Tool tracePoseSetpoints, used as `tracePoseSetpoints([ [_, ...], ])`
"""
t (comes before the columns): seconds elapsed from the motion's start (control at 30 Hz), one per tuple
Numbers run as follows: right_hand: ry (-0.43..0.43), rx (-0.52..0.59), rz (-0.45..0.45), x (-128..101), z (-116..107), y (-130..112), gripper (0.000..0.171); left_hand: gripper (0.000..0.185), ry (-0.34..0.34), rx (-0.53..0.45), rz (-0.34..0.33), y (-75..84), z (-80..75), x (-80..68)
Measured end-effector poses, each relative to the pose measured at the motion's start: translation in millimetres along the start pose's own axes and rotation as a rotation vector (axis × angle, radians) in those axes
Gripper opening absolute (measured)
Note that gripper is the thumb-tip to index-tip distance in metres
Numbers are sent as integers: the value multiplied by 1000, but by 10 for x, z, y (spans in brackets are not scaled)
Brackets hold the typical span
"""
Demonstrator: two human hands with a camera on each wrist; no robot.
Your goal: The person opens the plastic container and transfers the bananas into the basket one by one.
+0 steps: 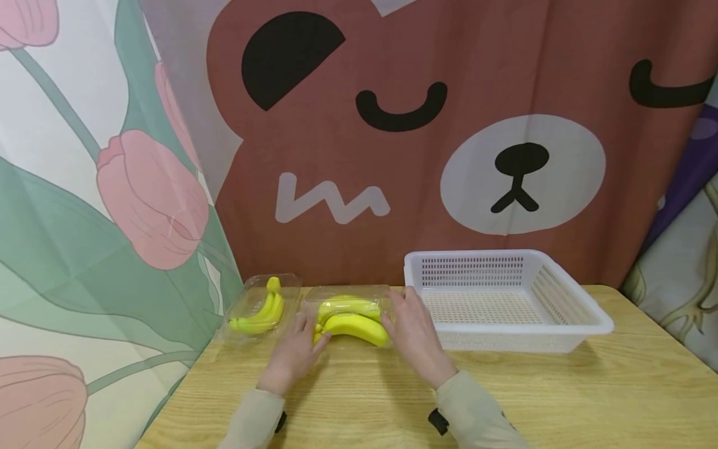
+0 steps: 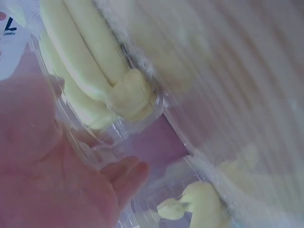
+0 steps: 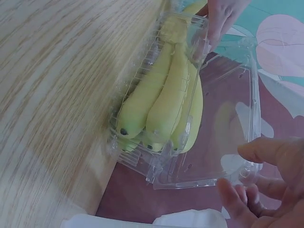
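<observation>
A clear plastic clamshell box (image 1: 370, 292) stands on the table with its lid (image 3: 254, 114) raised, a bunch of yellow bananas (image 1: 356, 329) inside. My left hand (image 1: 294, 355) is at the box's left side, its fingers fairly straight along the plastic; in the left wrist view the palm (image 2: 47, 161) faces the box wall. At the right side, my right hand (image 1: 416, 333) holds the lid's corner between thumb and fingers, as the right wrist view shows the hand (image 3: 273, 183) around the lid's edge. A second clear box (image 1: 288, 280) with bananas (image 1: 269, 310) stands further left.
A white perforated plastic basket (image 1: 505, 340) stands to the right of my right hand, near the table's back edge. The wooden table (image 1: 370, 405) runs back to a curtain with a bear print (image 1: 404, 249). A tulip-print curtain (image 1: 78, 268) hangs at the left.
</observation>
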State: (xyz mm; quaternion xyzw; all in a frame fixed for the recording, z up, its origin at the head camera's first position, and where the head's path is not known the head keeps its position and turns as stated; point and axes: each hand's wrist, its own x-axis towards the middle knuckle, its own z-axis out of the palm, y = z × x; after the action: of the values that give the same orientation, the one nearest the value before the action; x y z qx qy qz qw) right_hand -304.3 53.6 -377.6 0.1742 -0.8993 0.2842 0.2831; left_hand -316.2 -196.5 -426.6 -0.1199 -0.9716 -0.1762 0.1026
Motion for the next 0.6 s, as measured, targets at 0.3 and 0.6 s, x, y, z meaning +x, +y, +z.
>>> tracePoseSetpoints([
  [0.3,-58,78,66,5,-13,18,37,89,-121,-68,-39,23,-53,-10],
  [0.6,-67,76,85,37,-10,50,39,96,-154,-105,-47,-27,-36,40],
])
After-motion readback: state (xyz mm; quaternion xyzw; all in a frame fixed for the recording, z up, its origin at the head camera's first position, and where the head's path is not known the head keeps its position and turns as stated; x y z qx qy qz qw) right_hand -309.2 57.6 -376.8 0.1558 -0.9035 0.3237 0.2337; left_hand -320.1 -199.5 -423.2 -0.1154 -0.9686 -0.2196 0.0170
